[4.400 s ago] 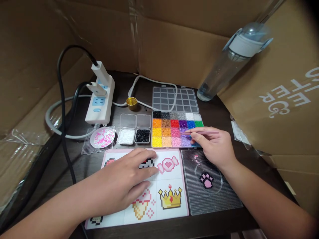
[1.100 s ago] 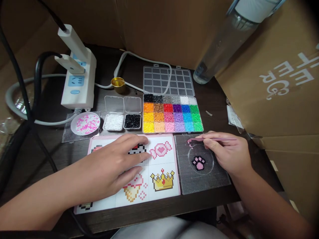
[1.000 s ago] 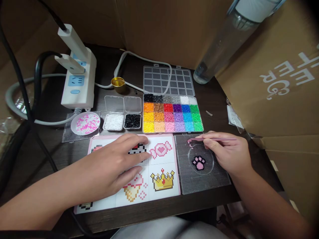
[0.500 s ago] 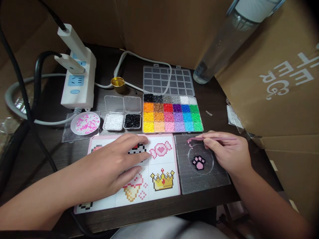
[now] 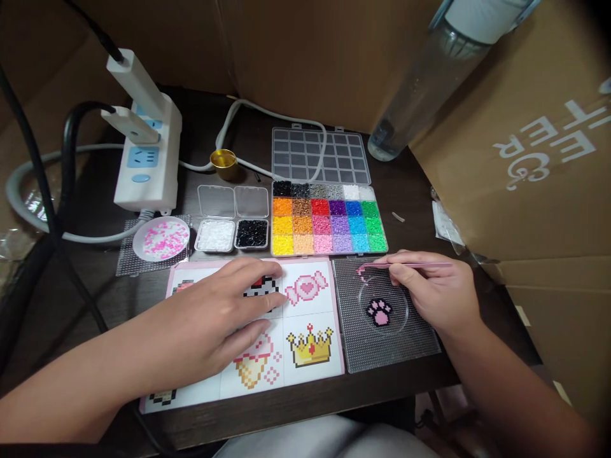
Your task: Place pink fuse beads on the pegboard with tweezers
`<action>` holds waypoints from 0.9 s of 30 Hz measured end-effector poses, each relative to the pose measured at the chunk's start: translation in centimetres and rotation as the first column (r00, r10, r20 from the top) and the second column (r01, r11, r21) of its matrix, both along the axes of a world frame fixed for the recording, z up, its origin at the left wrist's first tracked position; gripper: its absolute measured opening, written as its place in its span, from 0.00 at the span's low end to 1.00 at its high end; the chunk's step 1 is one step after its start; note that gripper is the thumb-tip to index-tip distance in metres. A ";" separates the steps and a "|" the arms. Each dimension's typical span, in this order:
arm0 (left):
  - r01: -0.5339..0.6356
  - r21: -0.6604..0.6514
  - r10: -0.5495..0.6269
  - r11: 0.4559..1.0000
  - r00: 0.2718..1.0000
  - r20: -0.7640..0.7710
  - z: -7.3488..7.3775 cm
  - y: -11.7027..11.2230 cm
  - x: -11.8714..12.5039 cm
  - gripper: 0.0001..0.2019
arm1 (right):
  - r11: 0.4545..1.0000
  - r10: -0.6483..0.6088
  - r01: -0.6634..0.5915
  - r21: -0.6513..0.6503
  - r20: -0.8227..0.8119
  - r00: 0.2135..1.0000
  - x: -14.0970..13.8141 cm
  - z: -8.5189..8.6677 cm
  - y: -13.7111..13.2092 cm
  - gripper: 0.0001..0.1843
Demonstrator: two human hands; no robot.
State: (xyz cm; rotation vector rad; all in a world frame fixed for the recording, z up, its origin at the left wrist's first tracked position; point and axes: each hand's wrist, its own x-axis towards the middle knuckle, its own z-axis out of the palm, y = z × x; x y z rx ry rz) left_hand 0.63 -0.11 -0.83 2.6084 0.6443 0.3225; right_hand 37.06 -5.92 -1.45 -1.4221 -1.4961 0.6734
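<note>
My left hand point(image 5: 229, 312) lies with fingers spread across the pattern sheet point(image 5: 310, 369), its fingertips beside the pink candy picture point(image 5: 306, 288). In my right hand point(image 5: 429, 286) a pair of pink tweezers point(image 5: 420, 264) is pinched, held almost level. Their tip points left, at the upper left of the clear pegboard point(image 5: 353, 350). By the tip a short line of small pink beads point(image 5: 361, 273) stands on the pegs; whether a bead sits in the tips is too small to tell. Below it on the pegboard is a pink and black bead paw point(image 5: 379, 312).
Behind the sheet stand a sorted bead box point(image 5: 330, 217) with its lid open, small boxes of white beads point(image 5: 216, 236) and black beads point(image 5: 251, 234), and a dish of pink and white beads point(image 5: 162, 239). A power strip point(image 5: 147, 152), gold cup point(image 5: 223, 164) and bottle point(image 5: 420, 95) stand farther back.
The view has shifted very slightly. Both hands, the tweezers and the beads look the same as before.
</note>
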 end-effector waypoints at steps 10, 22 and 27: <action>-0.005 -0.004 0.005 1.000 0.999 -0.038 -0.1 0.1 -0.4 0.19 | 0.998 0.003 -0.007 -0.069 -0.058 0.998 -0.1 0.2 0.1 0.15; -0.010 -0.037 0.009 0.999 1.000 -0.022 -0.3 0.2 -0.5 0.19 | 0.996 -0.029 0.026 -0.090 -0.034 0.999 -0.3 0.2 0.0 0.09; -0.008 -0.022 0.007 1.000 1.000 -0.023 -0.2 0.2 -0.4 0.19 | 0.996 0.002 -0.006 -0.087 -0.045 0.999 -0.2 0.1 0.1 0.10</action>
